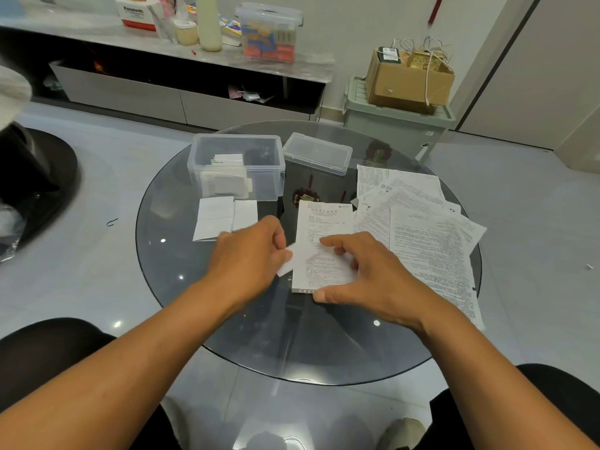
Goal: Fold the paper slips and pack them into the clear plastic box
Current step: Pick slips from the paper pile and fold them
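A printed paper slip [319, 222] lies in the middle of the round glass table [181, 287]. My left hand [250, 254] pinches a small folded white piece [287, 263] at the slip's left edge. My right hand [363, 274] rests on the slip with fingers spread, thumb at its near edge. The clear plastic box [237, 167] stands open behind, with several folded slips inside. Its lid [317, 153] lies to the right of it. Two folded slips [224, 217] lie in front of the box. A loose pile of unfolded printed sheets [428, 228] is on the right.
Beyond the table stands a low cabinet [162, 92] with a lidded storage box [269, 30] and other items. A green bin [396, 121] carrying a cardboard box is at the back right. My knees are under the table's near edge.
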{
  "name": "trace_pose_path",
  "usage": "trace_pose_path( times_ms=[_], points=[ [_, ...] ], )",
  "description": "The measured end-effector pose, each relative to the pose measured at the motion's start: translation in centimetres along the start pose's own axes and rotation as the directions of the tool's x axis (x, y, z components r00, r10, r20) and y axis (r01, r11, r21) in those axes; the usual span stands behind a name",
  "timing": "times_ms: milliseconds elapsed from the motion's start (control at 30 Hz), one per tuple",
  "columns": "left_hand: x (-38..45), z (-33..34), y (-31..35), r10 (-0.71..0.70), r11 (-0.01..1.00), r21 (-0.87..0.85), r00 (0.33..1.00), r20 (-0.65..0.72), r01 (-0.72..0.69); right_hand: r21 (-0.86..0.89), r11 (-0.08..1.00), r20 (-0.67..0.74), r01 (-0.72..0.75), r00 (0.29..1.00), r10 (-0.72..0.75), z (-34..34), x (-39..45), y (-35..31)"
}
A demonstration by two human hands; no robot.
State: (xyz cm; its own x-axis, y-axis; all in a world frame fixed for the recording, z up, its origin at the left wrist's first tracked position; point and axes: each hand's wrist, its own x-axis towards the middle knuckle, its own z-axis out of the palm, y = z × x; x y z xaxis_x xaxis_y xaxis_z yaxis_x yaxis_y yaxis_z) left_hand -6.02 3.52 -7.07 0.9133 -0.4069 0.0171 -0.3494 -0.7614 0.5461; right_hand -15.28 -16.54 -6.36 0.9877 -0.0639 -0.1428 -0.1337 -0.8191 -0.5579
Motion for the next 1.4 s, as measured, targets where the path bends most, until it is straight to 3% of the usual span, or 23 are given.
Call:
trace_pose_path(
  times_ms=[133,233,333,400,467,533,600,767,967,1067,1233,1333,1400],
  points=[
    [0.9,-1.9,-1.7,0.014,0.964,0.263,0.979,-0.205,0.041,-0.049,0.999,0.013,0.012,1.0,-0.011,0.1,-0.1,0.2],
    [0.9,-2.0,-2.4,0.042,0.896,0.441,0.976,-0.212,0.057,-0.086,0.996,0.01,0.006,1.0,-0.006,0.2,0.0,0.2],
    [0.7,-1.3,-2.1,0.208,0.852,0.521,0.951,-0.228,-0.061,-0.145,0.989,0.002,0.037,0.999,-0.037,0.1,-0.1,-0.1],
    [0.4,-1.0,-1.4,0.368,0.869,0.43,0.901,-0.23,-0.245,-0.173,0.982,0.033,0.071,0.997,-0.066,-0.1,-0.2,-0.1],
    [0.1,-0.7,-0.8,0.444,0.881,0.233,0.89,-0.103,-0.413,-0.163,0.982,0.055,0.097,0.994,-0.09,-0.2,-0.3,-0.1],
    [-0.3,-0.2,-0.7,0.475,0.875,0.067,0.876,0.082,-0.48,-0.073,0.992,0.028,0.101,0.995,-0.099,-0.4,-0.4,0.1],
    [-0.4,0.2,-0.8,0.49,0.863,0.042,0.853,0.179,-0.504,0.035,0.995,0.019,0.093,0.995,-0.094,-0.7,-0.6,0.3],
    [0.1,-0.1,-0.8,0.457,0.877,0.053,0.863,0.216,-0.477,0.011,0.992,0.129,0.125,0.984,-0.126,-1.1,-0.7,0.6],
    [0.1,-0.7,-0.7,0.396,0.907,0.021,0.867,0.301,-0.422,-0.148,0.983,-0.07,0.107,0.991,-0.118,-0.6,-0.3,0.3],
    [-0.3,-1.3,-0.6,0.336,0.94,-0.073,0.866,0.371,-0.333,-0.007,0.995,-0.143,0.1,0.985,-0.1,-0.7,-0.3,0.4],
    [0.0,-0.8,-0.9,0.353,0.932,-0.16,0.915,0.197,-0.325,0.175,0.98,-0.029,0.096,0.995,-0.093,-1.1,-1.0,-0.2],
    [0.0,-0.8,-1.0,0.314,0.937,-0.229,0.926,0.212,-0.265,0.266,0.963,0.044,0.044,0.997,-0.058,-1.0,-0.9,-0.2],
    [-0.3,-0.7,-0.9,0.297,0.931,-0.286,0.925,0.238,-0.226,0.27,0.963,0.015,0.013,1.0,-0.018,-1.0,-0.6,0.0]
  ],
)
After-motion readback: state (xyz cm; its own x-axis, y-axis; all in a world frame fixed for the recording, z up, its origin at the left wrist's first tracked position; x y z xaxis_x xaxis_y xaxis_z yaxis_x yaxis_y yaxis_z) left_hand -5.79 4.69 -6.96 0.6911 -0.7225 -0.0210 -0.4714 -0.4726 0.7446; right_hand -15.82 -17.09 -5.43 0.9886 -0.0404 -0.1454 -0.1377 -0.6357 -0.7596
